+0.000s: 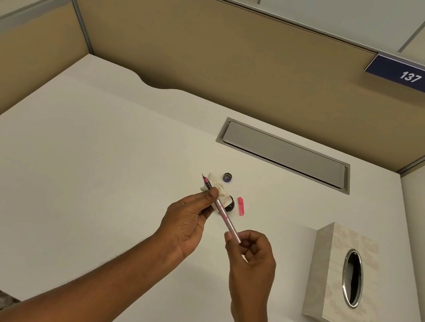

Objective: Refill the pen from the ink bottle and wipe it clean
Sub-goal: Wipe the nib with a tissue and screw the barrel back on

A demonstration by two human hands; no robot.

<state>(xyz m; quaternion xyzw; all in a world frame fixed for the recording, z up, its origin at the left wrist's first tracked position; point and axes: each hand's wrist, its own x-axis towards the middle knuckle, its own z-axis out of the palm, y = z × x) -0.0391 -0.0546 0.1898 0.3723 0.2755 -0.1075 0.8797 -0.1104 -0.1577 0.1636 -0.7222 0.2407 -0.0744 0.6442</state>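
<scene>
A slim pink and clear pen [222, 211] is held above the white desk [91, 167], nib pointing up and left. My right hand [252, 253] pinches its rear end. My left hand [189, 219] holds a crumpled white tissue [219, 190] wrapped around the pen's front section, just behind the nib. The dark ink bottle [231, 205] stands on the desk behind the pen, mostly hidden by tissue and pen. Its round cap [227, 177] lies farther back. The pink pen cap [240, 206] lies to the right of the bottle.
A pale tissue box [333, 273] with an oval metal opening stands at the right. A grey cable hatch [285, 154] is set into the desk at the back. Beige partition walls enclose the desk; a bag lies below the front left edge.
</scene>
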